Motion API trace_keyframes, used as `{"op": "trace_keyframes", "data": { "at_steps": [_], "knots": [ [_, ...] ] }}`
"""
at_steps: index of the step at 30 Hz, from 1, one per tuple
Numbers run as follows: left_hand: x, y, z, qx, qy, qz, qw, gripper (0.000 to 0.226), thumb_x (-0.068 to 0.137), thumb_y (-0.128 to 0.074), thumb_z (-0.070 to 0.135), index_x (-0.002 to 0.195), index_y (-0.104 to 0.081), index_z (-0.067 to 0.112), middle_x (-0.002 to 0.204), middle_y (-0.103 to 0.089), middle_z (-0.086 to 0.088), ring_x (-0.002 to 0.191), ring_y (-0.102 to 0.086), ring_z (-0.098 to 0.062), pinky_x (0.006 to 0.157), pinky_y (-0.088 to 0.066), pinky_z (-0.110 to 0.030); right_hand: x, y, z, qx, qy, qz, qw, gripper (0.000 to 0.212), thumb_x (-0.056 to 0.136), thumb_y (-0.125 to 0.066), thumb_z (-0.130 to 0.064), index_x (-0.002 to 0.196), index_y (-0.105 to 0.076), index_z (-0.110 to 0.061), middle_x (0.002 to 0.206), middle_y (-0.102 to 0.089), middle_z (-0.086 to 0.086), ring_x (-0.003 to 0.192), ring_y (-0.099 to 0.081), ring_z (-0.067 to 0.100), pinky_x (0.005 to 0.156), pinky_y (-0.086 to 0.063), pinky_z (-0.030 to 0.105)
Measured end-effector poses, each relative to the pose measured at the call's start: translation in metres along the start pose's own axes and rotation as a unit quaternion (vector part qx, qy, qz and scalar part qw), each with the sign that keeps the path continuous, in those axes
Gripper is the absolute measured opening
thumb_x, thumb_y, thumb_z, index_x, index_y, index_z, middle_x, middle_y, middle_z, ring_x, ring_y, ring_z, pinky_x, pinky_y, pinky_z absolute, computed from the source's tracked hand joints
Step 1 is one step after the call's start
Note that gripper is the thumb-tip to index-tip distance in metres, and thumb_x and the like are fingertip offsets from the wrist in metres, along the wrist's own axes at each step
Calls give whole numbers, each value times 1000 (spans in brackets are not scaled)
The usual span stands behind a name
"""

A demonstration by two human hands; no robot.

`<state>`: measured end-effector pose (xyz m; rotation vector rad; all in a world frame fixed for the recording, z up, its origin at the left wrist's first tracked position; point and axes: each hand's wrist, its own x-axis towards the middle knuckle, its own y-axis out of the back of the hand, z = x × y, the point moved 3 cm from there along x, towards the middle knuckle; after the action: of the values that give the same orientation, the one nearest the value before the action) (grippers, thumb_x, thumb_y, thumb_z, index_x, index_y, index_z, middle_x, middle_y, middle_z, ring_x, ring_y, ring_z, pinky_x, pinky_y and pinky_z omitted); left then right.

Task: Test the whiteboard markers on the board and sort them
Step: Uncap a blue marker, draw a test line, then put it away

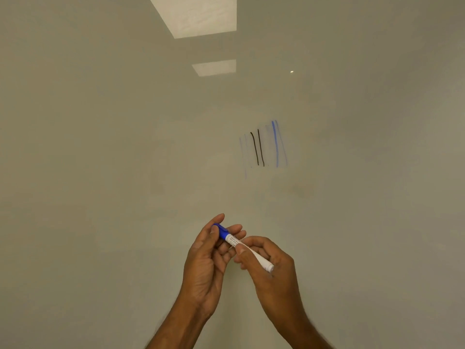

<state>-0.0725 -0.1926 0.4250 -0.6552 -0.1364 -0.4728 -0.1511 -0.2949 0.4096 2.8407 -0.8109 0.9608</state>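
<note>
Head view, both hands low centre, held in front of the whiteboard [125, 172].

Marker [260, 260]: slim white barrel with small printed text near the cap end and a blue cap [221, 231] seated on it. It lies tilted, cap end up-left, plain rounded tail end down-right. It is held in the air, clear of the board surface as far as I can tell.

Left hand [208, 258]: thumb and fingers curled round the cap end, pinching it.

Right hand [269, 270]: fingers curled round the barrel's rear half, with the tail poking out past them.

On the board, up and right of the hands: two dark black strokes [258, 148] side by side, near-vertical. Just right of them is one clear blue stroke [275, 144]. Very faint bluish strokes [243, 153] flank both groups.

Top of the board shows two pale rectangular light reflections [198, 16].
</note>
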Motion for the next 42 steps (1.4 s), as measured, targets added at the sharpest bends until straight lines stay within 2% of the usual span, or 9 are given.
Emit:
{"op": "trace_keyframes", "data": {
  "at_steps": [6,11,16,20,24,28,31,36,42],
  "knots": [
    [-11,8,-19,191,-70,16,979,36,108,-37,28,131,-61,15,113,-76,-12,109,-72,-27,101,-52,-41,-13,19,24,-161,-9,-31,986,20,81,-63,-49,100,-64,-44,77,-66,-25,76,-65,2,58,-50,14],
    [-25,18,-35,340,-127,59,930,33,105,-42,32,129,-64,27,119,-74,12,118,-65,-4,93,-48,-12,-21,33,44,-273,49,-25,960,31,89,-62,-45,113,-69,-27,97,-67,-18,82,-66,9,76,-57,19],
    [-51,43,-46,471,-153,83,865,35,102,-44,42,135,-55,44,143,-55,23,141,-41,3,118,-34,-22,-36,33,56,-298,146,-25,943,25,87,-66,-32,109,-69,-22,101,-70,-7,88,-66,13,77,-52,24],
    [-76,69,-50,575,-162,87,797,41,101,-41,48,142,-41,48,154,-33,30,150,-16,8,120,-20,-21,-55,20,78,-309,151,-46,938,33,83,-68,-30,113,-70,-16,112,-71,2,101,-67,22,87,-43,29],
    [-98,105,-46,668,-181,90,717,56,105,-33,56,155,-35,31,165,-21,18,155,-3,1,122,-5,-14,-80,-2,97,-309,133,-85,938,30,86,-70,-27,114,-70,-17,124,-66,3,115,-61,26,93,-45,33],
    [-125,144,-39,734,-186,85,648,60,107,-35,47,160,-26,22,170,-13,4,158,0,-12,127,0,-28,-108,-33,110,-301,125,-107,939,33,85,-64,-30,114,-69,-14,127,-65,6,119,-59,32,91,-54,48],
    [-150,180,-39,774,-159,80,607,61,108,-35,45,162,-19,23,172,-5,3,158,4,-15,127,3,-33,-134,-61,124,-303,115,-128,937,35,83,-66,-28,115,-68,-13,126,-66,8,118,-60,33,90,-55,48],
    [-194,253,-42,796,-79,94,592,63,107,-25,54,163,-11,27,171,4,6,157,11,-13,126,11,-29,-185,-107,152,-338,96,-187,917,35,85,-65,-31,115,-69,-13,123,-67,7,117,-61,32,95,-46,38],
    [-255,335,-47,809,-10,109,578,62,109,-25,50,163,-10,24,171,2,-1,156,14,-12,126,10,-33,-255,-161,193,-360,66,-265,892,29,87,-72,-24,114,-69,-15,121,-67,3,118,-58,26,96,-49,40]
  ]
}}
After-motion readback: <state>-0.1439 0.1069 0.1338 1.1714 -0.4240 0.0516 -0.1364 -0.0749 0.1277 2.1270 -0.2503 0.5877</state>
